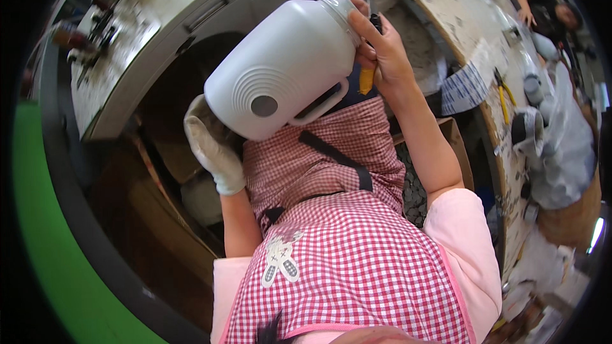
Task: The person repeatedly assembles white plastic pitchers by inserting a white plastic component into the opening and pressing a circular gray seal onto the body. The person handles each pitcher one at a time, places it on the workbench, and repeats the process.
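Fingers, right hand (382,51): bare; curled at the neck of the white plastic jug (284,70), the thumb lying along the threaded mouth. They pinch a small tool with a dark blade end and a yellow-orange handle (366,79); the handle hangs below the palm.
Fingers, left hand (213,146): inside a white work glove; pressed together and cupped under the jug's round base. The fingertips are hidden behind the jug.
Jug position: held in the air between both hands, above the lap, not resting on any counter. It lies tilted, base toward the lower left, open mouth toward the upper right.
Jug detail: ribbed concentric rings and a grey round spot on the base; a moulded handle slot on the side facing the apron.
Apron (344,248): red and white checked, with dark straps and a small figure patch; directly below the jug.
Sleeves: pink, short, on both arms.
Left counter (127,44): pale, stained top with a curved edge; small dark items near its far left corner, too small to tell.
Right counter (472,32): long stained top running down the right side; yellow-handled pliers (503,95) lie near its inner edge, with pale containers and a grey bag beside them.
Other person (548,9): at the far right corner, arm resting on the right counter.
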`<state>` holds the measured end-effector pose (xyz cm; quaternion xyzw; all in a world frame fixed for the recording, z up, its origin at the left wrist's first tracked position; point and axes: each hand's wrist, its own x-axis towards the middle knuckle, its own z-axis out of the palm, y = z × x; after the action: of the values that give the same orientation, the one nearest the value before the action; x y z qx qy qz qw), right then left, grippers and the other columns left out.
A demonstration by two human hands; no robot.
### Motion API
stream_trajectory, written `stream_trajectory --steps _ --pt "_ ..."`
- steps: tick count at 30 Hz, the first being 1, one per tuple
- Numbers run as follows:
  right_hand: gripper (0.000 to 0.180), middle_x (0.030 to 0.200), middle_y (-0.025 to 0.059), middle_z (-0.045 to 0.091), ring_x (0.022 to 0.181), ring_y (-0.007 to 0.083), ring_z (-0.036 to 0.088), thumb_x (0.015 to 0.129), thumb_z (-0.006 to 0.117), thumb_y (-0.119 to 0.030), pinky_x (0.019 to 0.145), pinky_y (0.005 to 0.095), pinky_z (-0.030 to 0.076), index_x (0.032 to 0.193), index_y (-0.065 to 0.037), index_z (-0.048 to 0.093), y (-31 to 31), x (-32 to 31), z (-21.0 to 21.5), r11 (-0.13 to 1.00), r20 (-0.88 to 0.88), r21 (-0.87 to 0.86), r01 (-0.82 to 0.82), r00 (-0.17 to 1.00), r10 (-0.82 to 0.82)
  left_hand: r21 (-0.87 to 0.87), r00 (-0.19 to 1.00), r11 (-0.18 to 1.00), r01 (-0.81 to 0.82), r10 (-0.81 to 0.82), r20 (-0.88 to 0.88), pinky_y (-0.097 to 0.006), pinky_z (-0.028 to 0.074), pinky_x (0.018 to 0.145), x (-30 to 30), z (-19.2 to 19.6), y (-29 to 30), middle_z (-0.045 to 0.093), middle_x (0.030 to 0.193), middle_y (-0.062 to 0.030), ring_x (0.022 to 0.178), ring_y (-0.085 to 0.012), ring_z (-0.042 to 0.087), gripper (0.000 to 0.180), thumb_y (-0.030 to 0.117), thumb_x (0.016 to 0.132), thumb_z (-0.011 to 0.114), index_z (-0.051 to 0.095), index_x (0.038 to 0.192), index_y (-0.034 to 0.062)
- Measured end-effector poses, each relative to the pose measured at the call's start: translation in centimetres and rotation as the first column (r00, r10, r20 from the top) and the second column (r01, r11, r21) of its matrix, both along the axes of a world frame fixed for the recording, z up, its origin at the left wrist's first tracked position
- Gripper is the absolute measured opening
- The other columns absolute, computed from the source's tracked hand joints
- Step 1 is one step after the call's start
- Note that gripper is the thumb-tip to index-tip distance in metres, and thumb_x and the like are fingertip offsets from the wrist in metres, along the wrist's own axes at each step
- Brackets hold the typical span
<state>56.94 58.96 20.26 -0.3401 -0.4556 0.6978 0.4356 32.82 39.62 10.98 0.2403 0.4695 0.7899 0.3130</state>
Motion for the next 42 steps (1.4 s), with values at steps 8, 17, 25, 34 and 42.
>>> stream_trajectory --steps 8,17,25,34,42 --pt "0.055 0.096 0.0005 0.072 0.062 0.0077 0.054 0.098 0.072 -0.049 0.057 0.025 0.047 0.128 -0.003 0.069 8.1 5.9 -0.9 0.901 0.485 0.428 -0.061 0.857 -0.172 -0.163 0.929 0.917 0.365 -0.348 0.125 -0.039 0.057 0.094 -0.7 -0.2 0.6 0.066 0.132 -0.0146 0.116 -0.0231 0.067 0.057 0.031 0.103 0.061 0.044 0.15 0.002" --pt "0.064 0.128 0.0337 0.063 0.124 0.0485 0.057 0.106 0.05 -0.051 0.108 0.0538 0.044 0.129 0.007 0.063 29.2 37.8 -11.7 0.926 0.728 0.331 -0.18 -0.576 -0.372 0.153 0.624 0.808 -0.569 0.545 -0.56 -0.04 0.06 0.087 -22.3 18.0 -3.1 0.071 0.122 -0.0178 0.108 -0.0255 0.071 0.053 0.02 0.097 0.066 0.051 0.144 -0.0007" --pt "0.03 0.142 0.0165 0.061 0.133 0.0347 0.056 0.103 0.063 -0.016 0.112 0.0441 0.042 0.13 -0.004 0.068 9.2 10.3 -3.9 0.44 0.559 0.826 -0.351 0.413 -0.719 -0.068 0.343 0.639 -0.766 0.318 -0.884 -0.041 0.062 0.082 -44.4 24.8 8.3 0.075 0.112 -0.0201 0.102 -0.0273 0.074 0.049 0.017 0.094 0.068 0.058 0.136 -0.0051" --pt "0.018 0.138 0.0128 0.065 0.128 0.0337 0.058 0.099 0.068 -0.01 0.11 0.0445 0.046 0.116 -0.005 0.074 0.2 -0.5 -7.6 0.61 0.694 0.695 -0.38 0.577 -0.432 -0.29 0.586 0.667 -0.687 0.271 -0.764 -0.037 0.06 0.082 -43.8 21.8 11.0 0.072 0.113 -0.0189 0.099 -0.0267 0.073 0.054 0.034 0.093 0.067 0.066 0.121 -0.0122" --pt "0.013 0.131 0.0097 0.069 0.127 0.032 0.058 0.098 0.069 -0.012 0.109 0.0441 0.043 0.107 -0.007 0.077 -0.3 -1.9 -9.6 0.467 0.635 0.772 -0.432 0.486 -0.6 -0.346 0.724 0.758 -0.552 0.23 -0.651 -0.035 0.057 0.084 -42.7 21.7 10.2 0.073 0.113 -0.0162 0.096 -0.0248 0.072 0.049 0.031 0.09 0.071 0.068 0.12 -0.0078"
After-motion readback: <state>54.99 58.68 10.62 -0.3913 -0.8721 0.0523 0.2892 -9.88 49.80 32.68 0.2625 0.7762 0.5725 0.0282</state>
